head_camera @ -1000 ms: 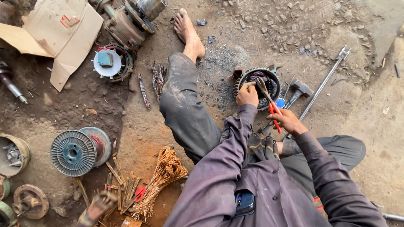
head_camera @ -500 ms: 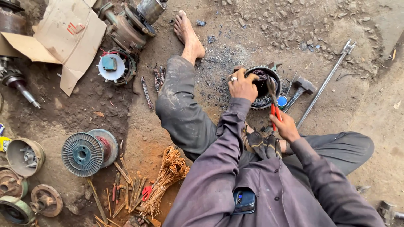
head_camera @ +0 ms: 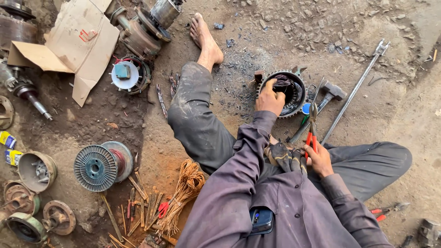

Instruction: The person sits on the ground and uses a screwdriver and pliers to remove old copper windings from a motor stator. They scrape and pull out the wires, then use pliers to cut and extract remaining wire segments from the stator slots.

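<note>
A round toothed motor stator [head_camera: 295, 94] with dark windings stands on the dirt between my legs. My left hand [head_camera: 270, 98] reaches over its near rim, fingers gripping the windings inside. Drawn back toward my lap, my right hand [head_camera: 318, 158] holds red-handled pliers [head_camera: 312, 123] whose jaws point up toward the stator's right side without touching it. My bare left foot [head_camera: 206, 39] stretches out beyond the stator.
A hammer [head_camera: 329, 92] and a long metal rod [head_camera: 356, 89] lie right of the stator. At left are a wire spool [head_camera: 98, 166], a copper wire bundle [head_camera: 186, 188], motor parts [head_camera: 142, 27], cardboard [head_camera: 78, 41] and metal housings [head_camera: 36, 170]. More pliers [head_camera: 385, 211] lie at right.
My left hand moved from the stator's rim down into the windings. My right hand pulled the pliers away from the stator toward my lap.
</note>
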